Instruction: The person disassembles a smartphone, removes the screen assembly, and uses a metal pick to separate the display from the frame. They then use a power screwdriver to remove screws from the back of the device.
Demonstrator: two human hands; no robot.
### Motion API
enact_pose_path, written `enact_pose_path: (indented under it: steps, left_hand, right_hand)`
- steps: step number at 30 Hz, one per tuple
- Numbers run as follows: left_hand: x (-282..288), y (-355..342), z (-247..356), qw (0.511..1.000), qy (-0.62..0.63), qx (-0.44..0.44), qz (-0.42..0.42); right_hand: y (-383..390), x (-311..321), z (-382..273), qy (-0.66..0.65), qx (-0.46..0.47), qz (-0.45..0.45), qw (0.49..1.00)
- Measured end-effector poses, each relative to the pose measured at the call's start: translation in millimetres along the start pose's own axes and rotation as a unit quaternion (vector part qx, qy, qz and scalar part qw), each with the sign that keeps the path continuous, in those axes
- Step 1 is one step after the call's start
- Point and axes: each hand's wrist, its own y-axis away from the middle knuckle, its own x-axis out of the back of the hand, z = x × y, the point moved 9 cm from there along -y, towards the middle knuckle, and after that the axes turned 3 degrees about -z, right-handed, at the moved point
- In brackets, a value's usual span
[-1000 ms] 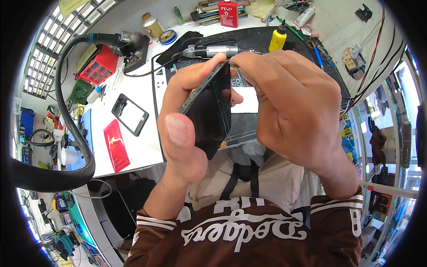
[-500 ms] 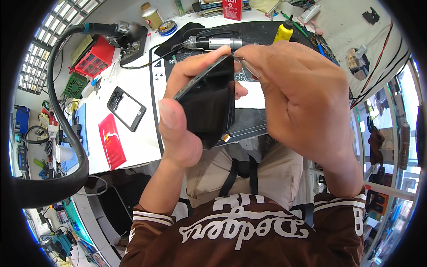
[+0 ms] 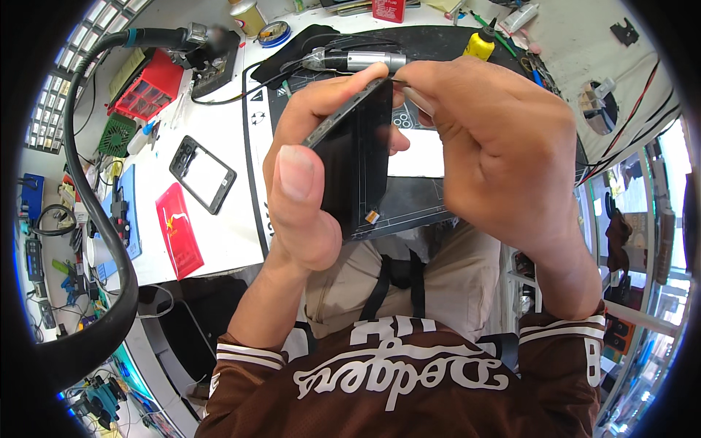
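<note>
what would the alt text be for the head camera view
A person's left hand grips a dark phone screen panel held up on edge, while the right hand pinches its top corner. Below lies a white workbench with a black mat, an empty phone frame and a red card.

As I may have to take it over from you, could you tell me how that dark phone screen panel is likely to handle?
The dark screen panel looks thin and flat, so probably light yet stiff and easily cracked if flexed. Its glossy face may be slippery; the left hand holds it by the edges. The small flex tab at its lower edge looks floppy and easily torn.
</note>
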Motion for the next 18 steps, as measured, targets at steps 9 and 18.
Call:
enact_pose_path:
  steps: [9, 18]
  left_hand:
    - [4.5, 0.3, -9.4, 0.998, 0.066, -0.002, -0.023]
    - [5.0, -8.1, -9.4, 0.998, 0.056, -0.004, -0.024]
  right_hand:
    - [-1.4, -1.3, 1.7, -0.025, 0.000, -0.048, 0.999]
    - [0.6, -6.1, -1.3, 0.056, 0.005, -0.007, 0.998]
